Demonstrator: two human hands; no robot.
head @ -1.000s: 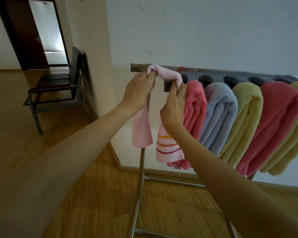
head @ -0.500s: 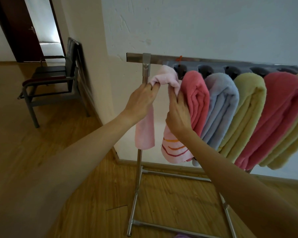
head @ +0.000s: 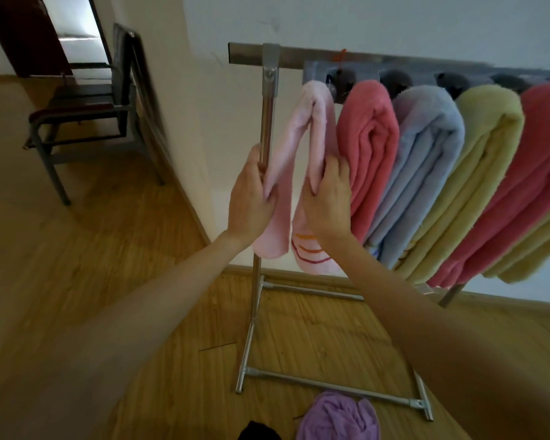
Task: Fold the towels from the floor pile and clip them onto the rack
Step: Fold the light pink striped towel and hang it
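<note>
Two bare forearms come up into the head view from the lower corners, broad and blurred near the camera and tapering toward the wrists. No sleeve, cuff or glove covers either arm as far back as the frame edge shows. The left hand carries no ring, watch or band at the wrist below it. The right hand is likewise plain, its wrist bare. Knuckles and tendon lines show on the backs of both hands; the fingernails that can be seen look short, though too small to tell any polish.
</note>
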